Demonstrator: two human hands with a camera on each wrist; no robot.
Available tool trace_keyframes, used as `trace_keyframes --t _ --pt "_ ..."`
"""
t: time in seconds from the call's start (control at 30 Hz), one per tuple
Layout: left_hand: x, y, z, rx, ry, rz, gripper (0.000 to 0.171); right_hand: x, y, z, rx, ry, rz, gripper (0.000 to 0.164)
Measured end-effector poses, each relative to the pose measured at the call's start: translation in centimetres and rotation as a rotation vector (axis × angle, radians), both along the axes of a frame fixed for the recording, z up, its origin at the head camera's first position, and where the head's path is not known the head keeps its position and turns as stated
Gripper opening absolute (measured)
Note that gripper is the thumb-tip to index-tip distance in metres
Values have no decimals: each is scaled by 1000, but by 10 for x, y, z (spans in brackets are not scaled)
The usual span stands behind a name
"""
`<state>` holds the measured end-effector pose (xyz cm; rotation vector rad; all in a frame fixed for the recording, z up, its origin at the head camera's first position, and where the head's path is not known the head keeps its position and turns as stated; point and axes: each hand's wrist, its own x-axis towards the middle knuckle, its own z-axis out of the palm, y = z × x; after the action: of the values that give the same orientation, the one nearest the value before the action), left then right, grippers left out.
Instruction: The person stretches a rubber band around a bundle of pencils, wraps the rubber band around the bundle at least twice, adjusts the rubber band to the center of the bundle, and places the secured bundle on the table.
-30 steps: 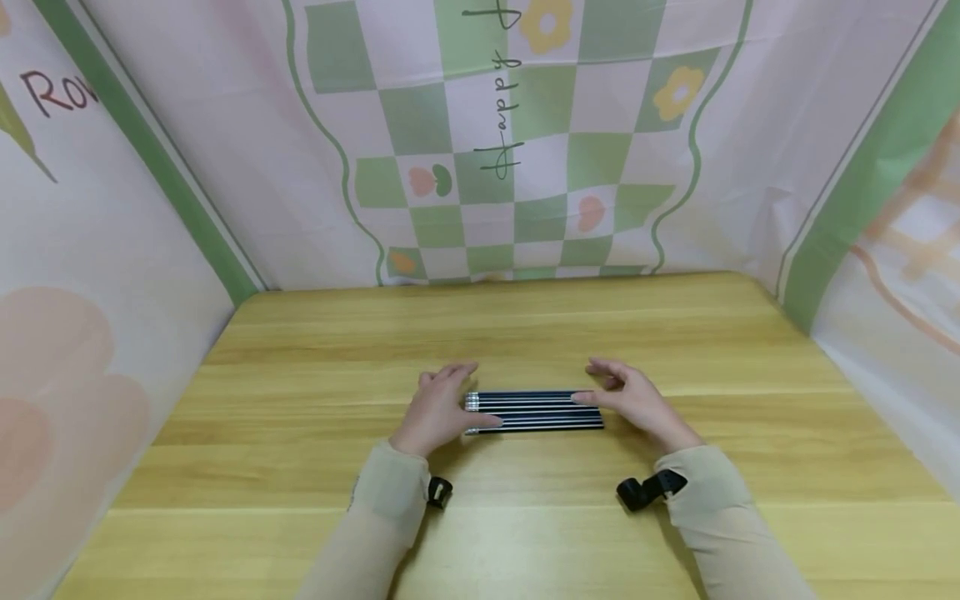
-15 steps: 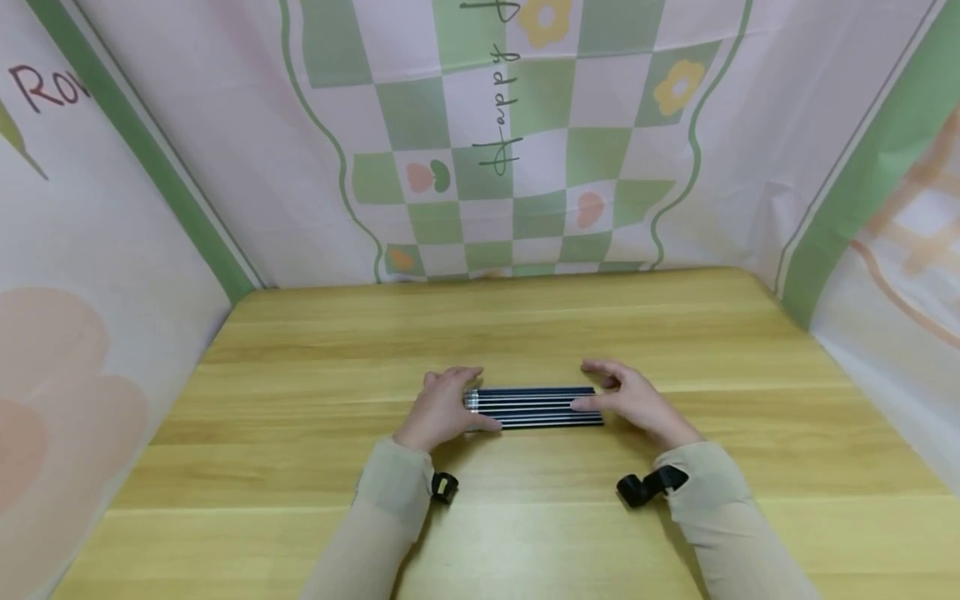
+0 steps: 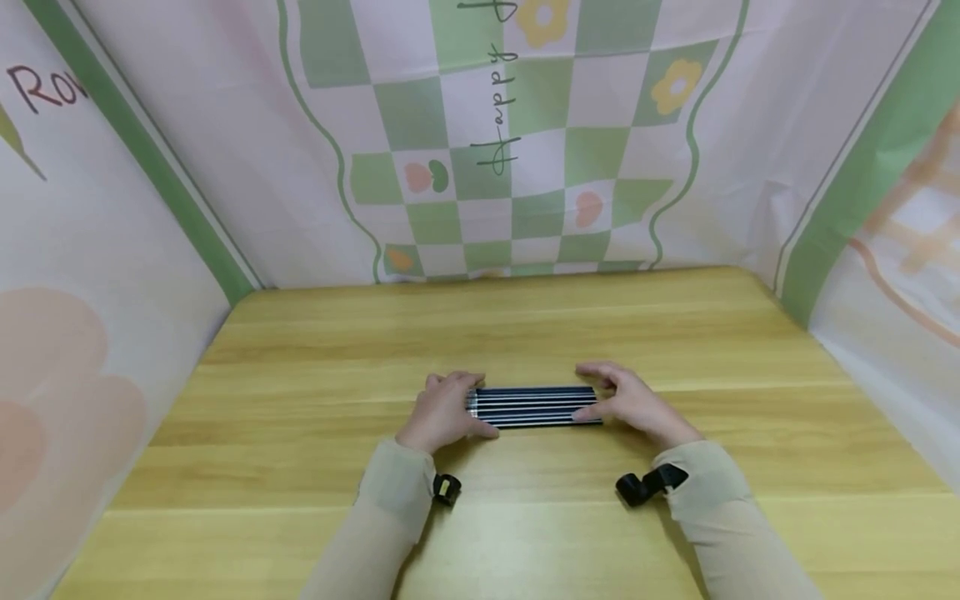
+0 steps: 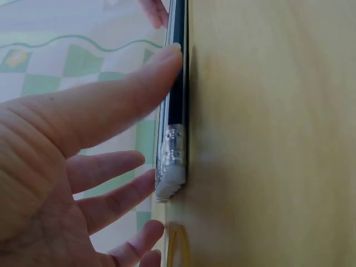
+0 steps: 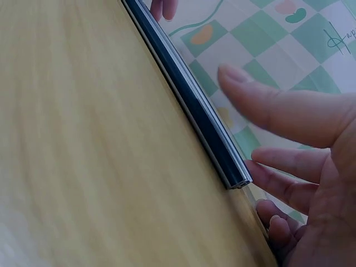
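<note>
Several dark pencils with white stripes (image 3: 532,407) lie side by side on the wooden table, their silver ferrules and white erasers (image 4: 176,173) to the left. My left hand (image 3: 442,412) spans that eraser end: in the left wrist view its thumb touches the side of the nearest pencil, while the other fingers reach past the far side. At the opposite end, my right hand (image 3: 641,408) holds its thumb over the pencils and stretches its fingers beyond their far edge. The right wrist view shows this thumb apart from the pencils, with fingertips close to their ends.
A thin yellow loop (image 4: 178,245) lies past the eraser ends in the left wrist view. Behind the table (image 3: 480,325) hangs a green-and-white checked cloth (image 3: 487,221). Printed cloth walls (image 3: 97,333) stand at both sides. Each wrist carries a black camera mount (image 3: 637,490).
My left thumb has slid off the top of the pencils to their near edge. The right thumb has come a little nearer to me, and the right fingers have shifted slightly left.
</note>
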<state>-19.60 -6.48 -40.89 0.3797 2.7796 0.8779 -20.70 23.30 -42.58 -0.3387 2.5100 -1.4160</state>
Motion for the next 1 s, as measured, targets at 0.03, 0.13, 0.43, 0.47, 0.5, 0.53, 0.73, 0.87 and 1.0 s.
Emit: trace_keyframes --t 0.03,0.13,0.43,0.47,0.5,0.53,0.73,0.87,1.0 --pt "0 0 0 2 -1 2 84 0 0 0 2 6 3 82" --pt "-1 0 -2 3 -5 9 82 -1 0 -1 12 28 25 83" --pt "-1 -2 -2 -10 -14 25 79 0 1 -1 17 70 74 81" --pt "-1 -2 -1 -11 -16 26 78 -1 1 -1 20 74 78 81" --pt "-1 -2 -1 -11 -20 29 78 -1 1 -1 21 77 77 81" --pt "0 -2 -1 -11 -23 31 77 -1 1 -1 26 82 77 80" --pt "-1 -3 -2 -11 -30 33 74 1 0 0 87 97 73 71" --pt "-1 -3 -2 -10 -28 33 73 2 -1 2 123 78 79 69" --pt "-1 -4 -3 -5 -26 36 72 2 -1 1 147 82 84 66"
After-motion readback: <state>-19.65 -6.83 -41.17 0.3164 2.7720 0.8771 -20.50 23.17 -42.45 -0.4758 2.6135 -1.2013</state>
